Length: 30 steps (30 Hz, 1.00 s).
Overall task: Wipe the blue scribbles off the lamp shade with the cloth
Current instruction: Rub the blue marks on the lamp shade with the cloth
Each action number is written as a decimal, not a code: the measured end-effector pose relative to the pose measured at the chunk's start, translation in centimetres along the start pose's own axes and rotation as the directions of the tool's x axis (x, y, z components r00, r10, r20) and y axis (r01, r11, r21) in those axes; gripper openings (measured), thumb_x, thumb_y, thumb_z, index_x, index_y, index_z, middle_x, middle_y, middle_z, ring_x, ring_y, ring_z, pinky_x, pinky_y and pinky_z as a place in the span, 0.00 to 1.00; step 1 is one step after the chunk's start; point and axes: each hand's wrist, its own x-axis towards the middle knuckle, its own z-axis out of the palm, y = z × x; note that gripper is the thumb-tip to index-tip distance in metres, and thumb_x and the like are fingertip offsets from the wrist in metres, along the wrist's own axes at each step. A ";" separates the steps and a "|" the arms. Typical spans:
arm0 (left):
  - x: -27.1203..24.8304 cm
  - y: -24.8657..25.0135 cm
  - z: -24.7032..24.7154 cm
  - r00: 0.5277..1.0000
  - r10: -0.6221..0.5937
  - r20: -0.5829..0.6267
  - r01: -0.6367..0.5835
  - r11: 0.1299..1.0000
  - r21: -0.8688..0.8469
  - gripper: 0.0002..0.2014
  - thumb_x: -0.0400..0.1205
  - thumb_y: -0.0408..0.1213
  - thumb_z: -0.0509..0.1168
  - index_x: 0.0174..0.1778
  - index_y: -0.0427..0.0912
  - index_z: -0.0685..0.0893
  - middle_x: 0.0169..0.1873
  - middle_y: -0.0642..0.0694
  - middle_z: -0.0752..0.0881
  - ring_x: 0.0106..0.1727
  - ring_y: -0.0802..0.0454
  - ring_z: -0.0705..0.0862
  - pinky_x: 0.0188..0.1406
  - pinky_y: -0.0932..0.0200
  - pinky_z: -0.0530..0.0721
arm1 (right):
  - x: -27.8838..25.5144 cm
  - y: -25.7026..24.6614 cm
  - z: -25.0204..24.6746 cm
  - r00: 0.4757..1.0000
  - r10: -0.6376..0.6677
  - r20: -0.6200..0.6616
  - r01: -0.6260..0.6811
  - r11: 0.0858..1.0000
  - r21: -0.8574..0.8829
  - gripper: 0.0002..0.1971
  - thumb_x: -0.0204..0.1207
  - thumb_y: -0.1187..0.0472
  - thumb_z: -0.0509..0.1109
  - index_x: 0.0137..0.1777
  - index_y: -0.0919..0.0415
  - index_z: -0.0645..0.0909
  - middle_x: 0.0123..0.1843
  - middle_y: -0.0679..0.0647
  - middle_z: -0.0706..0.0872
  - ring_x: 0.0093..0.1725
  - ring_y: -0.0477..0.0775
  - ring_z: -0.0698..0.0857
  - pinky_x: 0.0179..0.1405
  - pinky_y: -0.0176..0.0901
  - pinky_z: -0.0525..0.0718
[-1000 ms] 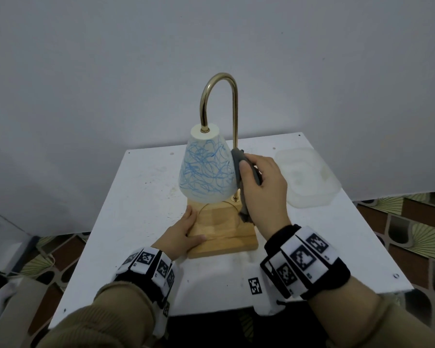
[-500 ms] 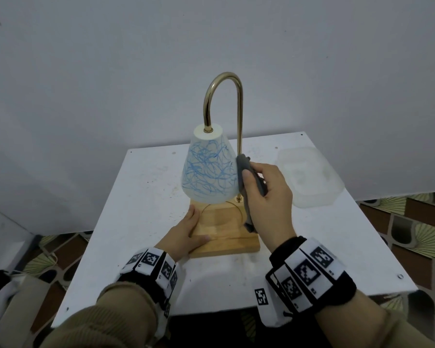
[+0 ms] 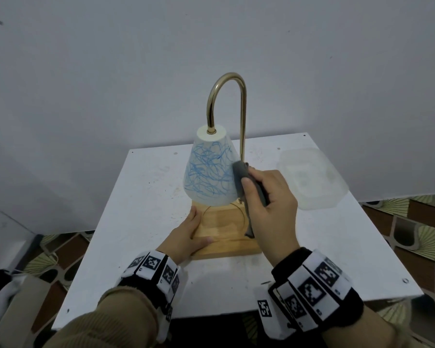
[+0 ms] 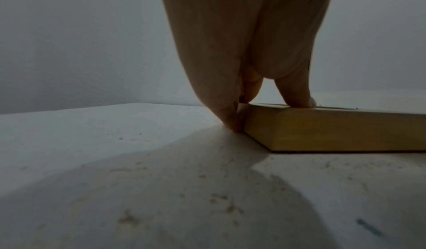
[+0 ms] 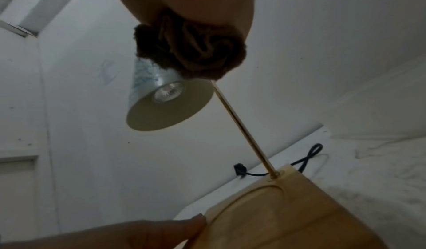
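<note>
A white cone lamp shade (image 3: 210,172) covered in blue scribbles hangs from a curved brass arm (image 3: 226,96) above a wooden base (image 3: 226,232). My right hand (image 3: 269,204) grips a bunched grey cloth (image 3: 244,177) and holds its top against the shade's right side. From below, the cloth (image 5: 191,52) sits at the shade (image 5: 161,103) next to the brass rod. My left hand (image 3: 186,237) rests on the base's near left corner, thumb on top, fingers (image 4: 232,118) against the wooden base (image 4: 334,130) and down to the table.
The lamp stands on a white table (image 3: 141,209) against a grey wall. A translucent plastic lid or tray (image 3: 312,179) lies at the table's back right. A black cord (image 5: 299,161) runs behind the base. Patterned floor shows around the table.
My right hand has risen slightly with the cloth along the shade's right side. The left hand has stayed on the base. The head view shifted a little.
</note>
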 end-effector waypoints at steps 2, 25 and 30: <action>0.0 0.0 0.0 1.000 -0.003 0.001 0.003 1.000 -0.010 0.43 0.81 0.48 0.65 0.83 0.46 0.44 0.83 0.54 0.41 0.83 0.55 0.51 0.81 0.57 0.53 | 0.5 0.5 -0.1 0.998 0.068 0.003 -0.068 0.998 -0.005 0.07 0.78 0.69 0.68 0.52 0.63 0.85 0.44 0.52 0.82 0.47 0.31 0.79 0.46 0.18 0.71; -0.2 0.8 -0.1 1.000 -0.002 0.002 0.002 1.000 0.002 0.42 0.82 0.48 0.64 0.83 0.45 0.43 0.83 0.52 0.40 0.83 0.53 0.51 0.80 0.59 0.55 | 3.9 -2.3 1.3 0.999 -0.015 -0.042 0.015 1.000 0.008 0.10 0.78 0.68 0.67 0.57 0.65 0.85 0.43 0.51 0.81 0.44 0.30 0.78 0.46 0.18 0.71; -0.1 0.7 -0.1 1.000 -0.011 0.003 0.011 1.000 0.013 0.42 0.82 0.47 0.64 0.83 0.45 0.42 0.83 0.51 0.40 0.83 0.52 0.51 0.81 0.56 0.55 | 2.1 -3.4 1.7 0.991 -0.128 -0.037 0.130 0.989 0.063 0.13 0.78 0.68 0.66 0.61 0.65 0.83 0.44 0.38 0.75 0.45 0.35 0.78 0.45 0.26 0.78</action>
